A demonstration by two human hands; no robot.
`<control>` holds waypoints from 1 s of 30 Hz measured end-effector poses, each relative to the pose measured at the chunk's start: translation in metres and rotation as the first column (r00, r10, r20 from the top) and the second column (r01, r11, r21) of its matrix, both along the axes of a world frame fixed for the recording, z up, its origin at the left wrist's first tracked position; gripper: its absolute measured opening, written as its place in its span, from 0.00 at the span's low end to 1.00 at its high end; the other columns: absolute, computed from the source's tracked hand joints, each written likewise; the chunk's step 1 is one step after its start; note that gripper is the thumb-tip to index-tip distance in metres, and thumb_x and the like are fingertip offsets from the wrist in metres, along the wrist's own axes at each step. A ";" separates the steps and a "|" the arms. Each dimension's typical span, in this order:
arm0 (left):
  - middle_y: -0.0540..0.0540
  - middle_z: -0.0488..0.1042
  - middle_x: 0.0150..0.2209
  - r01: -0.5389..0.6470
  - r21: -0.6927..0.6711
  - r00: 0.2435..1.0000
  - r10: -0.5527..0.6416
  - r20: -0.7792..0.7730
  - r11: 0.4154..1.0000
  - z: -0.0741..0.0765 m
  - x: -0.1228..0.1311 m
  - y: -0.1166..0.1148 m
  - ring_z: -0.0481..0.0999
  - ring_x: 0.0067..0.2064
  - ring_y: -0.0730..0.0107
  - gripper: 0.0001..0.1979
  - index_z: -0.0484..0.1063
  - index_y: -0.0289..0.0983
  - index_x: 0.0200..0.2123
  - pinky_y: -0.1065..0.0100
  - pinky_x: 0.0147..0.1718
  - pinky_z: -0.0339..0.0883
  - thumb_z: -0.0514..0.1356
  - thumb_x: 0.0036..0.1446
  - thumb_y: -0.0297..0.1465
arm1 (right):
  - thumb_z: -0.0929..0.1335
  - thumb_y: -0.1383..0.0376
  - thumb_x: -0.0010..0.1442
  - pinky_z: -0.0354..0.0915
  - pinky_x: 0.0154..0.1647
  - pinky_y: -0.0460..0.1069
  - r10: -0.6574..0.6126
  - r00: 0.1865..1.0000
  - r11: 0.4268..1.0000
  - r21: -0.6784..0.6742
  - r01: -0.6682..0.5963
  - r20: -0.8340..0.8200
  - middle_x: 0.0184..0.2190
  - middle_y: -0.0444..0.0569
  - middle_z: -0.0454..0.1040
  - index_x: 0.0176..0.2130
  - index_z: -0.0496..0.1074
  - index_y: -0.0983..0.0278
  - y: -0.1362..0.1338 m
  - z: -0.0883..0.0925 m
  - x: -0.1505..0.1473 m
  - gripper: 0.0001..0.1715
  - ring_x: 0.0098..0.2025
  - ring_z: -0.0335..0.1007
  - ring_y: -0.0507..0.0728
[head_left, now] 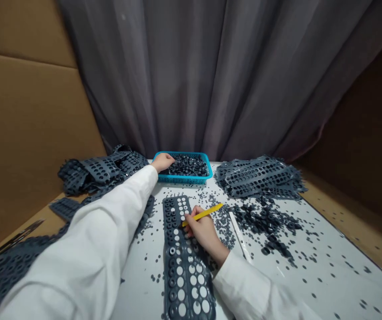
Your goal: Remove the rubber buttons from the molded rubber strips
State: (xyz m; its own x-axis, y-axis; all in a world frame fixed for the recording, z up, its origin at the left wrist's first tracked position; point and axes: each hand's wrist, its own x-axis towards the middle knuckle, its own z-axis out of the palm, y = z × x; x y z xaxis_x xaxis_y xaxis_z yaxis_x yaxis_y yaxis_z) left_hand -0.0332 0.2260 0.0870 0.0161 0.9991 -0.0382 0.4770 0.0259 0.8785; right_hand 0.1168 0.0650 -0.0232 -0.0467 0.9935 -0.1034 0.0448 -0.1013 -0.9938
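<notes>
My left hand [163, 162] reaches over the left side of a blue plastic basket [186, 179] full of small dark rubber pieces [191, 165]. Its fingers are pinched together, and what they hold, if anything, is hidden. My right hand [201, 229] is closed around a flat yellow stick [207, 212], like a pen, with its lower end at a dark rubber sheet [189, 262]. This long sheet lies on the white table, with rows of ring-shaped parts along its left side and several open holes showing white.
Perforated dark sheets [259, 177] are piled at the back right, and more sheets [102, 171] at the back left. Loose dark pieces [260, 218] and small discs scatter right of the sheet, beside a white strip [240, 236]. Black tweezers [14, 240] lie at the far left by a cardboard wall [27, 120].
</notes>
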 end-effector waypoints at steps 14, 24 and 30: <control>0.46 0.75 0.30 0.153 0.303 0.978 -0.100 -0.184 0.940 0.001 -0.021 -0.009 0.71 0.41 0.60 0.14 0.71 0.40 0.28 0.65 0.39 0.61 0.55 0.52 0.44 | 0.63 0.63 0.50 0.52 0.10 0.40 0.005 1.000 1.000 0.000 -0.005 -0.016 0.10 0.35 0.64 0.24 0.54 0.61 0.001 -0.001 0.001 0.10 0.10 0.59 0.48; 0.45 0.72 0.32 0.848 0.044 0.344 -0.484 -0.805 0.528 -0.092 0.006 -0.273 0.69 0.34 0.61 0.12 0.68 0.37 0.34 0.66 0.27 0.58 0.63 0.50 0.37 | 0.65 0.60 0.49 0.54 0.11 0.42 0.026 0.998 1.000 0.014 -0.025 -0.052 0.11 0.36 0.64 0.24 0.54 0.60 0.001 0.005 0.004 0.13 0.11 0.60 0.49; 0.48 0.72 0.35 0.810 0.052 0.449 -0.560 -0.697 0.584 -0.078 -0.001 -0.282 0.68 0.37 0.66 0.03 0.66 0.39 0.36 0.66 0.34 0.59 0.53 0.60 0.28 | 0.64 0.63 0.52 0.56 0.14 0.42 0.034 0.996 0.985 0.164 -0.048 0.089 0.12 0.37 0.64 0.24 0.55 0.60 -0.005 0.011 0.002 0.11 0.13 0.61 0.50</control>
